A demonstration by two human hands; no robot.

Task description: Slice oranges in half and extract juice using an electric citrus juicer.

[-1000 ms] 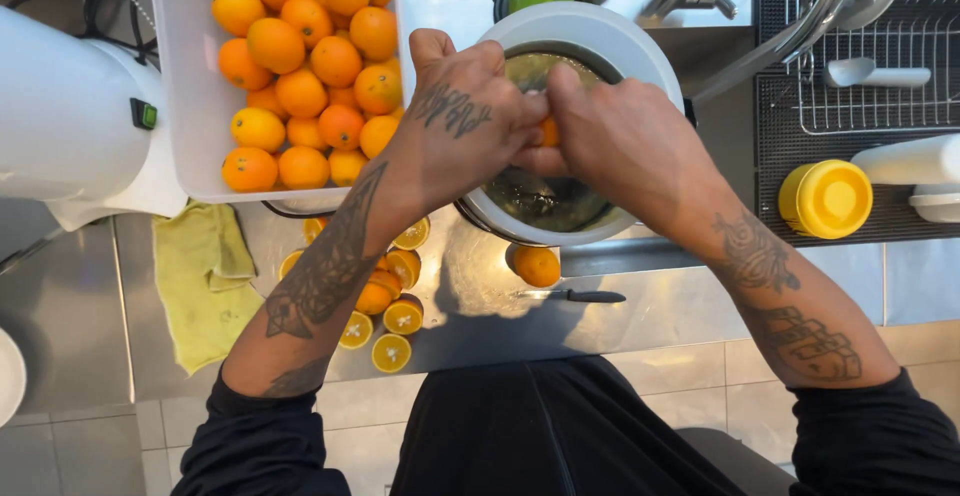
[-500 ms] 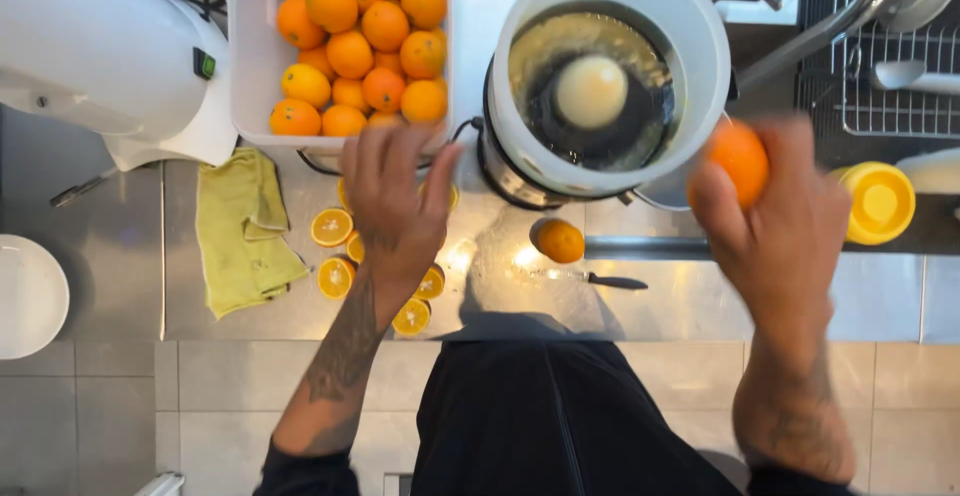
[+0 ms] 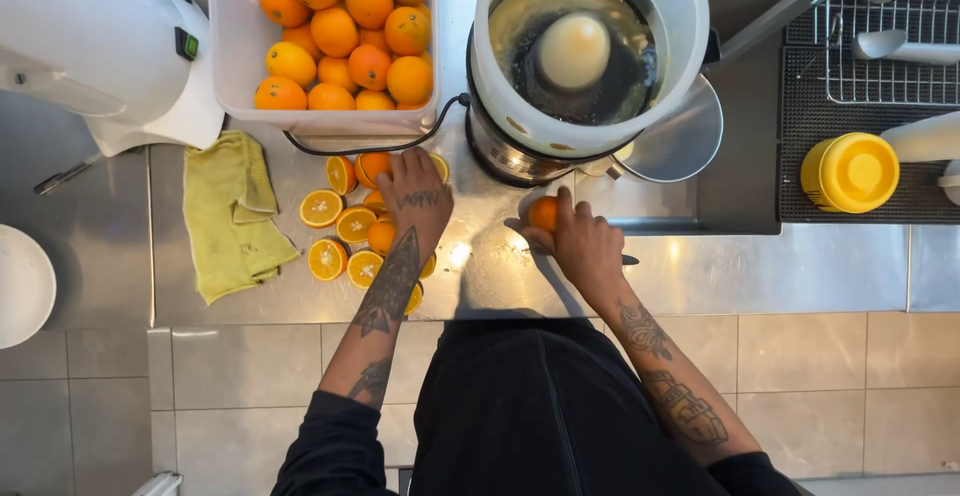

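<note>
Steel counter (image 3: 780,266), right hand (image 3: 585,246) gripping orange (image 3: 543,213), left hand (image 3: 415,196) on orange halves (image 3: 340,226)

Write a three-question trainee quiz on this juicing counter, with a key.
1. True or false: the left hand rests on the cut orange halves on the steel counter.
2. What does the right hand hold?
A) a whole orange
B) the yellow lid
C) the green cloth
3. Fill in: the white bin of oranges stands to the ____ of the juicer in the picture.

Key
1. True.
2. A; its fingers wrap the orange just in front of the juicer.
3. Left.
</note>
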